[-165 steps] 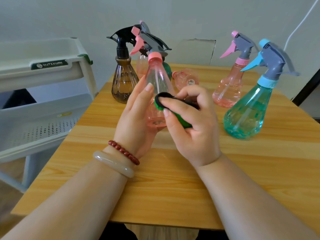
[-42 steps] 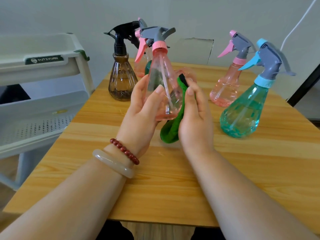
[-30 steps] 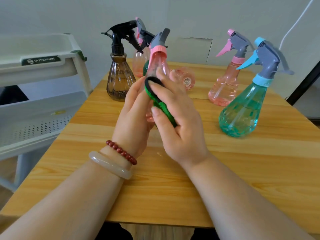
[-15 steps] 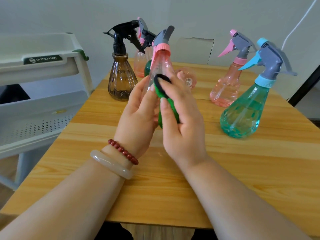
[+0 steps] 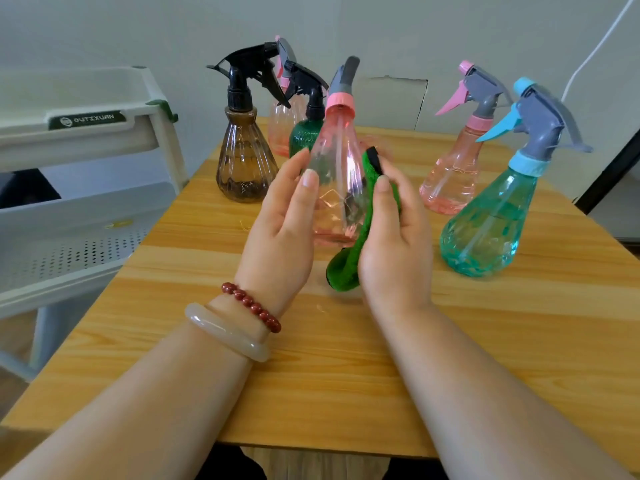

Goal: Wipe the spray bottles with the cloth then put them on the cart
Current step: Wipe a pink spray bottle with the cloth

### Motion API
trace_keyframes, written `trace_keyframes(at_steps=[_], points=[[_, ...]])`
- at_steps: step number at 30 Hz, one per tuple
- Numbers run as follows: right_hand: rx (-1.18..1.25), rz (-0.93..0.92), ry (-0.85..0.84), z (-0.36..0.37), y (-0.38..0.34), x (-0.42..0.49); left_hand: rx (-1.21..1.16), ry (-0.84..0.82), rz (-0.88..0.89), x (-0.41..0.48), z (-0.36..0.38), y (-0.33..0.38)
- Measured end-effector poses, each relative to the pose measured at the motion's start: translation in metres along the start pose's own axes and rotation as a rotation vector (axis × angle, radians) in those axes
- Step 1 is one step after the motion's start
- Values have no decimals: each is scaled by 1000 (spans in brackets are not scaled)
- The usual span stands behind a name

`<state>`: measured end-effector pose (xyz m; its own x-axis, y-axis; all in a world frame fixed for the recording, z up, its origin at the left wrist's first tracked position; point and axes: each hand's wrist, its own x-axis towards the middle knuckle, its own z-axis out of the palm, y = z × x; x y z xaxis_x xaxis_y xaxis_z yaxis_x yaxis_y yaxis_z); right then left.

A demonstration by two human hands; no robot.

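holding: we grip the pink bottle [image 5: 337, 188] in our left hand [image 5: 282, 233], thumb on its front face and fingers curled round the far side.
cloth: the green cloth [image 5: 349, 268] lies along the bottle's right flank, pressed there by our right hand [image 5: 394, 244]. the thumb is on top of the cloth, the fingers are wrapped behind it, and its loose end hangs toward the table [image 5: 311, 375].
axis: the bottle stands near upright, neck and grey sprayer up and away from us, base low. we cannot tell if the base touches the wood.
key relation: the bottle sits between our two palms, so the cloth meets it from the right, and a stroke would run neck to base.
cart: the cart [image 5: 86, 140] is off the table's left edge, well apart from the bottle. our left hand is the nearer one.
step: we judge wiping in hand, placing not yet begun.
others: the brown bottle [image 5: 244, 161] and teal bottle [image 5: 485, 223] stand on the table.
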<state>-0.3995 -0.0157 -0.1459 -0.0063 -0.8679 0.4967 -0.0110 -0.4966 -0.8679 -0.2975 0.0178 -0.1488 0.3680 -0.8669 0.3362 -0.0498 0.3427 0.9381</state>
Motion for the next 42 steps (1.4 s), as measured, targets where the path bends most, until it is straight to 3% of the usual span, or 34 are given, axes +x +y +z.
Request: trace_keyframes(at_steps=[6, 8, 10, 13, 15, 20, 22, 26, 28, 31, 34, 38, 42], points=[[-149, -490, -89, -2, 8, -2, -139, -98, 23, 0, 2, -3], [-176, -566, -137, 3, 9, -3, -222, -106, 1, 0, 1, 1], [-147, -519, -91, 7, 9, -3, -309, -97, -44, 0, -1, 2], [-34, -250, 27, 7, 14, 0, -388, -87, -94, 1, 0, 3], [-28, -179, 29, 4, 14, 2, -382, -89, -96, 2, 3, 3], [-165, -526, -93, 4, 12, -2, -307, -59, -99, -1, 4, 0], [-158, -492, -55, 6, 15, 0, -299, -91, -79, 1, 1, -1], [-40, -204, 20, 6, 18, 2, -281, -78, -76, 0, 4, -1], [-46, -261, 19, 4, 14, 0, -276, -53, -86, -3, 6, 0], [-157, -507, -102, 5, 9, -4, -327, -69, -105, -1, 5, 0], [-138, -473, -27, 6, 10, 0, -337, -95, -91, 1, 3, 1], [-83, -243, 84, 5, 15, 1, -347, -110, -115, 0, 5, 2], [-181, -513, -12, 6, 10, -7, -327, -71, -93, -1, 6, 2]])
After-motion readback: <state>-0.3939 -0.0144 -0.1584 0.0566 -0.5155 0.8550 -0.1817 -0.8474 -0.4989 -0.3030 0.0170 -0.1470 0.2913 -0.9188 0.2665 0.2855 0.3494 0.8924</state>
